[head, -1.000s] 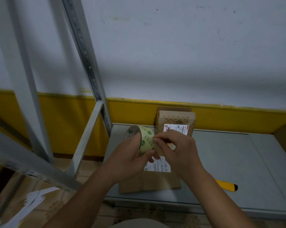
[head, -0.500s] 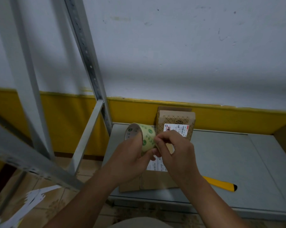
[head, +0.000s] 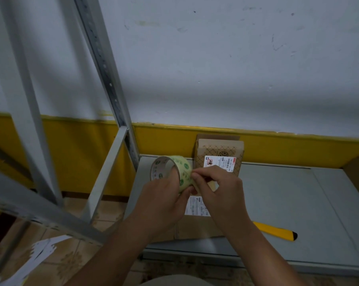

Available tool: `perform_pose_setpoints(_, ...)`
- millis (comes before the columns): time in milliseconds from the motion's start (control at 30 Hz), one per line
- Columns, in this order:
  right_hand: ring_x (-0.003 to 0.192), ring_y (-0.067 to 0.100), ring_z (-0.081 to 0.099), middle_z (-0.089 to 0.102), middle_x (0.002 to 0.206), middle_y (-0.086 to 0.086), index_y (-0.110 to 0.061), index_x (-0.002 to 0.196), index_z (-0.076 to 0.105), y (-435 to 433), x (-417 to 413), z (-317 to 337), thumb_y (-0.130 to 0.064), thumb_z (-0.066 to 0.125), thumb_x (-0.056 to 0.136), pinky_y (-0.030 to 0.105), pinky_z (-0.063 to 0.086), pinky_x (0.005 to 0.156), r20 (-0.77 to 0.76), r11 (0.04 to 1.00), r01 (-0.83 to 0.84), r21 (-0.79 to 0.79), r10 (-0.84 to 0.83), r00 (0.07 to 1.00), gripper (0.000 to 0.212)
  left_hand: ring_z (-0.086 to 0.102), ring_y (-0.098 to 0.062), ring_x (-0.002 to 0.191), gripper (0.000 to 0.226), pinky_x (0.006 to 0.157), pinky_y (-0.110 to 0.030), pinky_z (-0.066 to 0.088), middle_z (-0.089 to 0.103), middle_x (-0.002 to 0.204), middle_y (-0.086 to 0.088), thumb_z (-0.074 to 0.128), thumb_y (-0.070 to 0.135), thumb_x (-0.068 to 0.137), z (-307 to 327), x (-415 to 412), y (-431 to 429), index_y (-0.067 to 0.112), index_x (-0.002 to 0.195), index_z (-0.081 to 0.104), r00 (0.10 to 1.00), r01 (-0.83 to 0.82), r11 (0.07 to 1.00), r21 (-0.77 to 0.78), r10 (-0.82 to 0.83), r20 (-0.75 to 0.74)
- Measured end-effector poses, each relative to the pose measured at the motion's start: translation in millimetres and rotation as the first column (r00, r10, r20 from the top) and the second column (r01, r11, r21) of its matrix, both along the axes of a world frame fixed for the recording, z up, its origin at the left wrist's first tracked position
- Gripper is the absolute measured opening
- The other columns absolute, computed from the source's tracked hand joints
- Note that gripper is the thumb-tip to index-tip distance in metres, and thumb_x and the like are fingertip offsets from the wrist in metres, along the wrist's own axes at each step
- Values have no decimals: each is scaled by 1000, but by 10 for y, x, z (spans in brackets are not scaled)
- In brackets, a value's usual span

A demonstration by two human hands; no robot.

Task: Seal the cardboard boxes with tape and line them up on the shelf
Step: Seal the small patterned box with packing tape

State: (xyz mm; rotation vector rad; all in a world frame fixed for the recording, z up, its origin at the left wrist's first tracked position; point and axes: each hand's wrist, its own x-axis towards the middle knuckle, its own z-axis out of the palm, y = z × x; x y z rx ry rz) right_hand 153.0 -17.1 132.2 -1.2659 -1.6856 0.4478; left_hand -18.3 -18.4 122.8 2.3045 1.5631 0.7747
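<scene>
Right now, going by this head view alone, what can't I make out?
Head view, flat box: top seam covered by the left hand and right hand.
Head view, tape roll: whether its free end is lifted, hidden under the right fingertips.
Head view, upright box: label print too small.
Head view, yellow cutter: rear behind the right forearm.
Head view, side box: cut off by the right edge.

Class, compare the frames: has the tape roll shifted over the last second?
No. The tape roll stays just left of the patterned box, held by the left hand; at most it turned slightly.
</scene>
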Motion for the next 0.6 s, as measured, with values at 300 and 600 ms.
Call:
perform_pose_setpoints(300,77,-1,71,74,83,-7,-12,100,77,48,19,108,-6,73,93,10,53,67,-317,929,-155,-338,42,947,10,68,-21,65,52,49,-37,51,73,89,-2,41,53,100,-34,5,58,11,126,58,992,-16,999,49,22,-126)
perform_pose_setpoints(600,75,6,74,77,82,-6,-9,96,78,38,14,96,-5,76,90,15,56,68,-402,921,-149,-360,-8,916,7,70,-23,72,56,55,-34,47,75,96,-5,33,53,105,-41,32,66,10,136,54,980,-30,997,71,43,-196)
